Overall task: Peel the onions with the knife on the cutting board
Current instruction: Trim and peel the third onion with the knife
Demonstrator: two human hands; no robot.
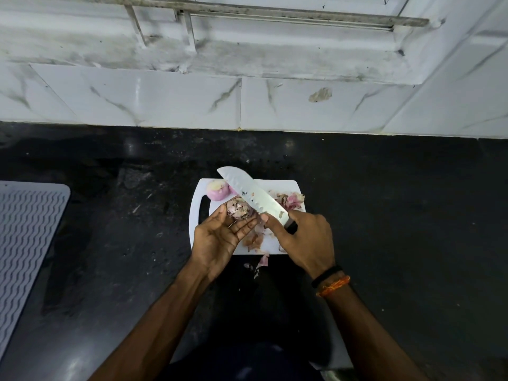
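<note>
The left hand (217,237) cups an unpeeled onion (238,209) over the board (286,188) while the right hand (305,237) grips the knife (253,195) against it; the papery, likely slippery skin is best lifted at a trimmed end.

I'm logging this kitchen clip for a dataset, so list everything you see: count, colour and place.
cutting board: one, white, on the black counter, centre.
knife: one, silver blade with dimples, held slanted above the board.
unpeeled onion: one, mottled purple-brown, in the left hand over the board.
peeled onion: one, pink-white, far left corner of the board.
onion skins: several, pink-brown, piled at the board's right; more at its near edge.
counter: one, black.
ribbed mat: one, grey, far left of counter.
wall tiles: white marble-look, behind counter.
wristbands: two, black and orange, right wrist.
left hand: holds the unpeeled onion.
right hand: grips the knife.
</note>
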